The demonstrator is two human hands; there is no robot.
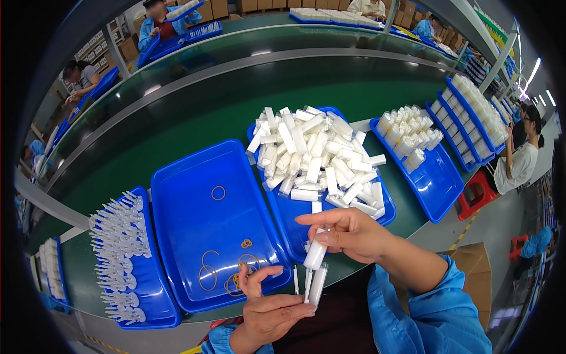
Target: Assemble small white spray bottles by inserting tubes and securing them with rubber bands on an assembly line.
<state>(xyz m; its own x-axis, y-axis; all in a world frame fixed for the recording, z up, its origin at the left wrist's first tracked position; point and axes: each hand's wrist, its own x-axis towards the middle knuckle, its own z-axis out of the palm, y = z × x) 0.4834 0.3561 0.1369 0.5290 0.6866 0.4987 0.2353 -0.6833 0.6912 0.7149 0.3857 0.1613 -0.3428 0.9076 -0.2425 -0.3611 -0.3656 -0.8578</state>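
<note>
**Bench inventory: small white plastic bottles and pump parts on a green conveyor line**

Item in hand: small white plastic bottle (315,255), cylindrical, held upright just below the right hand (348,233), which pinches its upper end between thumb and fingers. Directly beneath it, the left hand (272,312) grips a clear plastic cap with a thin white dip tube (312,283) between its fingertips, index finger raised. Both pieces sit over the bench's near edge, in front of the trays.

Handling note: the pieces look light, rigid and smooth, likely slippery; the thin tube appears easy to bend, so the bottle's body and the cap's sides seem the safer places to hold.

Surroundings:
- Blue rectangular plastic tray (188,177), nearly bare, with a few tan rubber bands (218,193).
- Blue tray heaped with loose white bottles (312,153).
- Blue tray of clear pump heads (121,253) laid in rows, far left.
- Blue tray of standing white bottles (407,133), right.
- Green conveyor belt (194,112); other workers seated beyond.
</note>
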